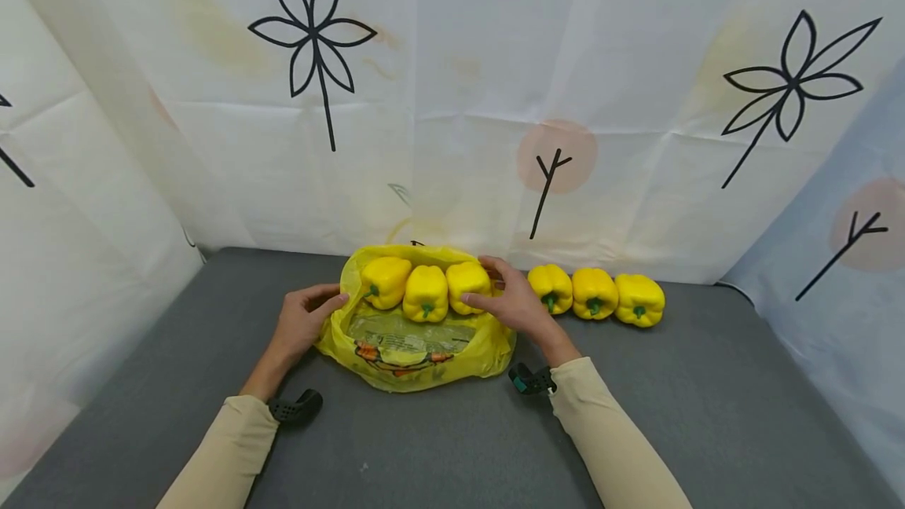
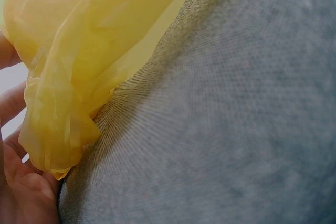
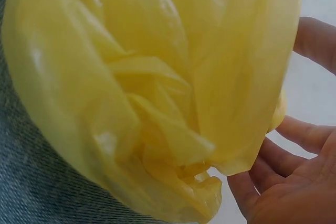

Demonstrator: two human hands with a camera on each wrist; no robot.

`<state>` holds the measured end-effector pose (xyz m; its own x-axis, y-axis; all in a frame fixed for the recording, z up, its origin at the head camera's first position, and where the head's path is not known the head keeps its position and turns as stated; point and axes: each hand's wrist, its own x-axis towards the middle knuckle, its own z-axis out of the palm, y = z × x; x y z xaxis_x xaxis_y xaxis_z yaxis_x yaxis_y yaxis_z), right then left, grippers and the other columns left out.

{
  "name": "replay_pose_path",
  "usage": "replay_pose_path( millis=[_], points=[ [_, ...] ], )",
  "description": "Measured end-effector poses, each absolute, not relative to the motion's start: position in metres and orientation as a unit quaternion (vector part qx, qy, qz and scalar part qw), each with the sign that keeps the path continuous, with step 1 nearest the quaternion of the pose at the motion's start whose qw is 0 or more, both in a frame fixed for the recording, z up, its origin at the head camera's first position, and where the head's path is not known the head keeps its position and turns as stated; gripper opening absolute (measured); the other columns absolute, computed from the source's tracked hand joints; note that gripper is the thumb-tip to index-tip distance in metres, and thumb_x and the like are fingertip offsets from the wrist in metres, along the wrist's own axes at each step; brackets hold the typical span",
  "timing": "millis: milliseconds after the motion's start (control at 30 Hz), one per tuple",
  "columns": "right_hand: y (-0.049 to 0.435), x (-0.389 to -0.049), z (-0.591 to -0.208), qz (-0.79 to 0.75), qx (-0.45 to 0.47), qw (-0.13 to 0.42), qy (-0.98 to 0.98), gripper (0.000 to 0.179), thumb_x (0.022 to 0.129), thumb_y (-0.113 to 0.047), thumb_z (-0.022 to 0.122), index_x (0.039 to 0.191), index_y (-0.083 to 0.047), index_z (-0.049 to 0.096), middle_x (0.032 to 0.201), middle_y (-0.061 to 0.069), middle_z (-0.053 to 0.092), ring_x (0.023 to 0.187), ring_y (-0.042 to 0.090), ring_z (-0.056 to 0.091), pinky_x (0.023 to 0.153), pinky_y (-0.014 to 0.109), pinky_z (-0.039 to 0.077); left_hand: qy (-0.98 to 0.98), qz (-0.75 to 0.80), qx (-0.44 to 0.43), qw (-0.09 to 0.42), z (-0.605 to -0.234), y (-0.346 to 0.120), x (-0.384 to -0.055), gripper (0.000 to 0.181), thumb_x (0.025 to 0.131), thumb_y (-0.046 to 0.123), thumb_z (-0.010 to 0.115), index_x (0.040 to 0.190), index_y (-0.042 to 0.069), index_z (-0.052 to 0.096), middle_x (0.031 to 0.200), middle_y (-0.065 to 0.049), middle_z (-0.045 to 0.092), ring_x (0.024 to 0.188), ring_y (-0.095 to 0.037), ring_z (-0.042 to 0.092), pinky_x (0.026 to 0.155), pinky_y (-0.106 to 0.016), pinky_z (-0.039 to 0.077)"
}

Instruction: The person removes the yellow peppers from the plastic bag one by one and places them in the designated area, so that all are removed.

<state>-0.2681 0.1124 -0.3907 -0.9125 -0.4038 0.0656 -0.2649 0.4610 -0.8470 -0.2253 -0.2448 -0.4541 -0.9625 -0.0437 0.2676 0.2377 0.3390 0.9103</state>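
Note:
A yellow plastic bag (image 1: 424,374) with an orange-and-black print lies mouth-up on the grey table. Inside it three yellow bell peppers sit in a row: a left one (image 1: 386,283), a middle one (image 1: 426,294) and a right one (image 1: 468,287). My left hand (image 1: 302,322) pinches the bag's left rim between thumb and fingers. Over the right rim reaches my right hand (image 1: 522,305), its thumb and index finger apart beside the right pepper. The thin bag (image 3: 157,93) crosses in front of some right fingertips in the right wrist view, hiding them.
Right of the bag, three more yellow bell peppers stand in a line: one near the right hand (image 1: 550,289), a middle one (image 1: 595,294) and an outer one (image 1: 639,300). A white patterned cloth (image 1: 452,85) hangs along the back edge of the grey table (image 1: 424,454).

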Motion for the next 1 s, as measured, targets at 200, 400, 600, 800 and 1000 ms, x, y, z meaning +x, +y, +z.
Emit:
replay_pose_path(
  millis=[200,400,600,800,1000],
  points=[
    [0.1123,-0.2685,-0.392,-0.474,-0.19,0.077,0.856,0.079,0.092,-0.032,0.077,0.156,-0.009,0.038,0.156,0.017,0.04,0.136,0.04,0.043,0.106,0.057,0.041,-0.812,-0.567,-0.063,0.124,-0.4525,-0.2449,-0.224,0.037,0.101,0.016,0.065,0.131,-0.006,0.065,0.125,-0.023,0.066,0.095,0.005,0.06,0.082,-0.016,0.05],
    [0.1123,-0.2695,-0.3949,-0.466,-0.19,0.084,0.86,0.079,0.089,-0.03,0.08,0.155,-0.008,0.041,0.152,0.016,0.044,0.133,0.037,0.045,0.103,0.056,0.043,-0.813,-0.566,-0.064,0.123,-0.4508,-0.2447,-0.2225,0.037,0.101,0.017,0.065,0.131,-0.006,0.065,0.125,-0.023,0.066,0.096,0.004,0.06,0.082,-0.017,0.05],
    [0.1127,-0.2702,-0.3965,-0.455,-0.201,0.092,0.863,0.081,0.089,-0.031,0.08,0.154,-0.003,0.041,0.151,0.017,0.045,0.129,0.036,0.048,0.101,0.054,0.045,-0.811,-0.569,-0.064,0.123,-0.4498,-0.2437,-0.2214,0.037,0.101,0.017,0.066,0.131,-0.006,0.065,0.125,-0.023,0.066,0.096,0.003,0.061,0.082,-0.016,0.05],
    [0.1119,-0.2694,-0.3952,-0.457,-0.187,0.105,0.863,0.084,0.087,-0.035,0.082,0.154,-0.004,0.041,0.149,0.017,0.046,0.131,0.035,0.047,0.102,0.053,0.044,-0.811,-0.568,-0.064,0.124,-0.4501,-0.2441,-0.2216,0.037,0.101,0.016,0.066,0.131,-0.006,0.065,0.125,-0.023,0.066,0.096,0.004,0.061,0.082,-0.016,0.05],
    [0.1124,-0.2673,-0.3944,-0.462,-0.182,0.121,0.859,0.087,0.086,-0.037,0.083,0.153,-0.005,0.038,0.15,0.018,0.044,0.135,0.036,0.044,0.105,0.053,0.043,-0.814,-0.564,-0.06,0.124,-0.4509,-0.2436,-0.2218,0.037,0.101,0.017,0.066,0.131,-0.005,0.066,0.124,-0.023,0.067,0.095,0.003,0.061,0.082,-0.017,0.05]
  ],
)
